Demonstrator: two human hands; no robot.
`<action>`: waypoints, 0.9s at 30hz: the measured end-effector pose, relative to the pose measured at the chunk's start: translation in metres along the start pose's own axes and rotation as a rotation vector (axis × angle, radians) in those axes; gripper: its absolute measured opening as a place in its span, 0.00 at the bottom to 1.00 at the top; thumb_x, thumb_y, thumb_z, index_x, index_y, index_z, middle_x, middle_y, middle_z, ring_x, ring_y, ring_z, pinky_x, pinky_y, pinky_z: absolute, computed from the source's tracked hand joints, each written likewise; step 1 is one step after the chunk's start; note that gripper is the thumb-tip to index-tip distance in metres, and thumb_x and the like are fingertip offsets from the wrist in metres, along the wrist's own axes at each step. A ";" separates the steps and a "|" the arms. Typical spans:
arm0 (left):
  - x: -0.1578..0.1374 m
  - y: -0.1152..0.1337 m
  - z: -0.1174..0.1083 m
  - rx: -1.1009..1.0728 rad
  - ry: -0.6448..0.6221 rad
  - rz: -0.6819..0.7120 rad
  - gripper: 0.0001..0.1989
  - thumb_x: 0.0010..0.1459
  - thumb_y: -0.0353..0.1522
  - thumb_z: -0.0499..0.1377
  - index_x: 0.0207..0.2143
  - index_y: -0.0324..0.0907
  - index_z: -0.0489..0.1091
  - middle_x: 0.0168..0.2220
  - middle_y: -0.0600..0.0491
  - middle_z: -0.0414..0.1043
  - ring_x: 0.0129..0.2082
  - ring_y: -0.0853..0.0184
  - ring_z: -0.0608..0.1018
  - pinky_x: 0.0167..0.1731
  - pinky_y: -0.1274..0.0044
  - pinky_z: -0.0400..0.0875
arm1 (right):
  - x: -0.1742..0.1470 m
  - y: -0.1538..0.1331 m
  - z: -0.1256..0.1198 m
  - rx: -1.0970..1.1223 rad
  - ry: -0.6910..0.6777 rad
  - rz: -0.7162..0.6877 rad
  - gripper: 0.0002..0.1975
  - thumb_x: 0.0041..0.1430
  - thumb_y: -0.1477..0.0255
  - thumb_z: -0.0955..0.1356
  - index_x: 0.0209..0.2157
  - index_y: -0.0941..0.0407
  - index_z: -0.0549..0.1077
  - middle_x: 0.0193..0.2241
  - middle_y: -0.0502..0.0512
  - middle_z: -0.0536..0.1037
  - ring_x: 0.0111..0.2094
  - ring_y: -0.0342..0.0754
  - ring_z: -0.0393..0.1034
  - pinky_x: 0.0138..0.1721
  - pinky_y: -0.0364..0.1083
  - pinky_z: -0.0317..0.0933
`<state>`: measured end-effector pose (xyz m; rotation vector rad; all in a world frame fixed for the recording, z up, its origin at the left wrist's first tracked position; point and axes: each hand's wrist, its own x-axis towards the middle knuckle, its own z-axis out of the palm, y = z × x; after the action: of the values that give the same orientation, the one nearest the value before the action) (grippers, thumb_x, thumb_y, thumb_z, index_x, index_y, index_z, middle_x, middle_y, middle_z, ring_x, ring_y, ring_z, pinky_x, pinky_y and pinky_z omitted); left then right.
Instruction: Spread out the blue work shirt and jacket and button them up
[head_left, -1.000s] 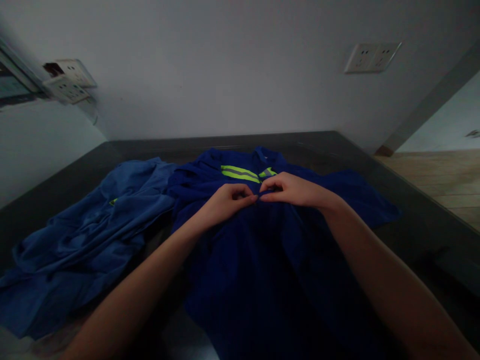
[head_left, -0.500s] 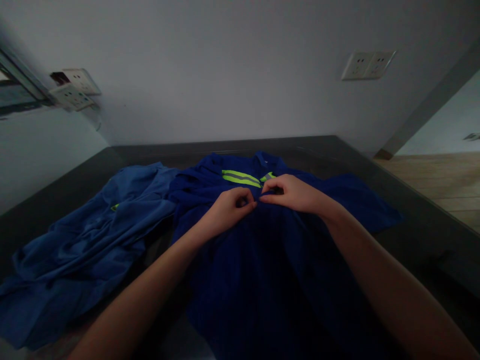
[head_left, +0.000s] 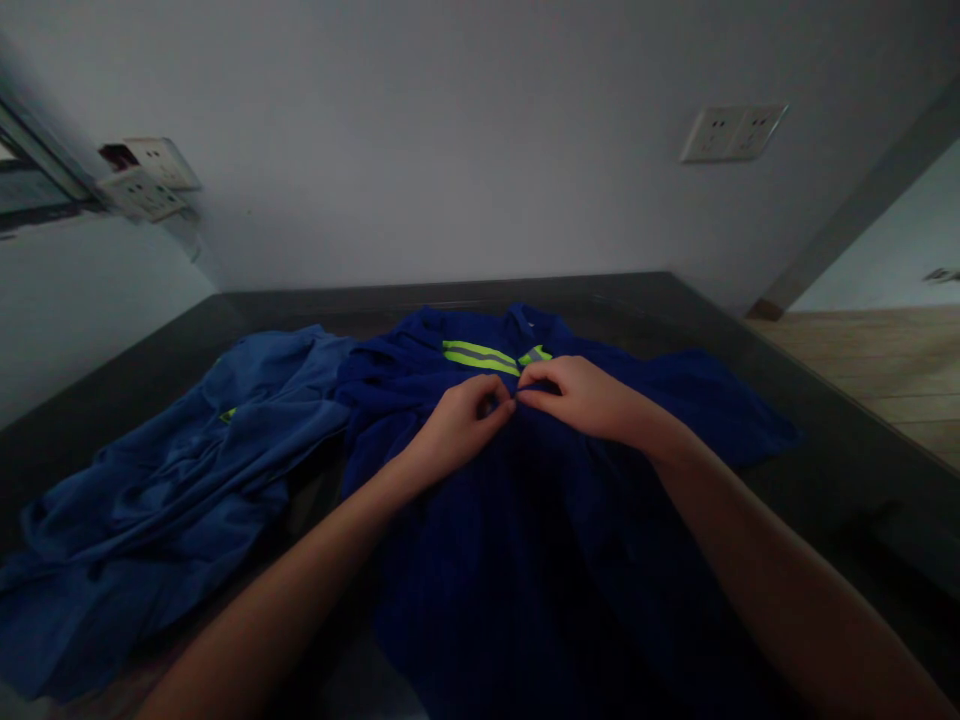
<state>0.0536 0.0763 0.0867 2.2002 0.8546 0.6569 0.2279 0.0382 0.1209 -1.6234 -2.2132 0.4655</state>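
Note:
A dark blue work jacket (head_left: 465, 560) with a collar lies spread out in front of me. Yellow-green and grey reflective strips (head_left: 480, 356) cross its chest. My left hand (head_left: 472, 410) pinches the front edge of the jacket just below the strips, thumb against fingers. Facing it, my right hand (head_left: 574, 395) pinches the other side of the front, and the fingertips of both hands nearly touch. Whatever small fastening may be between the fingertips is hidden. The jacket's right-hand sleeve (head_left: 720, 400) stretches out beyond my right forearm.
A lighter blue garment (head_left: 187, 460) lies rumpled to the left, with a small yellow-green patch. Both rest on a dark table (head_left: 637, 290) against a pale wall. Wall sockets (head_left: 735, 133) are at the right, and more sockets (head_left: 150, 190) at the left. Wooden floor (head_left: 885, 370) shows at right.
My right hand has shifted slightly left and down, bringing its fingertips closer to those of my left hand. Both hands keep their pinch on the jacket front.

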 end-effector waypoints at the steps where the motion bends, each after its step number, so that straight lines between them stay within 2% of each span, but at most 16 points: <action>1: 0.000 0.001 -0.002 -0.033 -0.029 -0.001 0.06 0.58 0.33 0.55 0.31 0.39 0.67 0.26 0.57 0.65 0.25 0.72 0.66 0.25 0.81 0.58 | 0.000 0.001 -0.003 0.008 -0.002 -0.001 0.08 0.57 0.76 0.65 0.32 0.59 0.76 0.30 0.55 0.77 0.32 0.46 0.68 0.33 0.42 0.53; 4: 0.001 0.000 -0.006 -0.154 -0.036 -0.016 0.07 0.55 0.34 0.58 0.34 0.39 0.67 0.29 0.56 0.66 0.24 0.73 0.66 0.24 0.82 0.59 | -0.001 0.003 -0.010 0.027 -0.002 -0.012 0.08 0.57 0.74 0.65 0.32 0.59 0.76 0.29 0.55 0.77 0.31 0.46 0.68 0.33 0.42 0.53; 7: 0.003 -0.005 -0.005 -0.261 -0.004 -0.066 0.13 0.52 0.35 0.61 0.38 0.39 0.65 0.32 0.56 0.66 0.24 0.74 0.67 0.24 0.82 0.61 | -0.003 0.002 -0.012 0.049 -0.025 -0.029 0.08 0.57 0.73 0.65 0.32 0.59 0.76 0.29 0.55 0.77 0.31 0.45 0.67 0.33 0.42 0.53; 9: 0.004 -0.008 -0.004 -0.274 -0.040 -0.074 0.15 0.52 0.35 0.61 0.42 0.39 0.66 0.32 0.56 0.66 0.24 0.74 0.67 0.24 0.82 0.61 | -0.004 0.001 -0.012 0.056 -0.033 -0.035 0.08 0.57 0.73 0.65 0.32 0.59 0.76 0.30 0.55 0.77 0.31 0.45 0.67 0.33 0.42 0.53; 14: 0.004 -0.008 -0.003 -0.234 -0.091 -0.035 0.14 0.55 0.36 0.58 0.42 0.38 0.69 0.28 0.57 0.66 0.24 0.73 0.66 0.25 0.81 0.60 | -0.004 0.001 -0.011 0.061 -0.039 -0.048 0.08 0.57 0.73 0.65 0.32 0.60 0.75 0.30 0.55 0.77 0.31 0.45 0.67 0.33 0.42 0.53; 22: 0.002 -0.006 -0.001 -0.077 -0.018 0.025 0.12 0.56 0.39 0.58 0.35 0.39 0.69 0.21 0.60 0.57 0.22 0.73 0.60 0.22 0.81 0.51 | -0.004 0.000 -0.009 0.063 -0.031 -0.064 0.06 0.57 0.74 0.65 0.30 0.59 0.74 0.27 0.53 0.75 0.29 0.44 0.65 0.32 0.42 0.50; 27: -0.001 -0.003 -0.002 0.087 0.007 0.058 0.09 0.57 0.37 0.58 0.32 0.40 0.66 0.23 0.59 0.62 0.22 0.72 0.63 0.23 0.80 0.52 | -0.005 -0.003 -0.006 0.043 -0.018 -0.041 0.06 0.57 0.77 0.65 0.28 0.59 0.73 0.26 0.52 0.73 0.29 0.44 0.64 0.32 0.42 0.49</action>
<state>0.0510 0.0778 0.0857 2.3098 0.8401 0.6663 0.2294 0.0328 0.1275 -1.5557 -2.2297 0.5150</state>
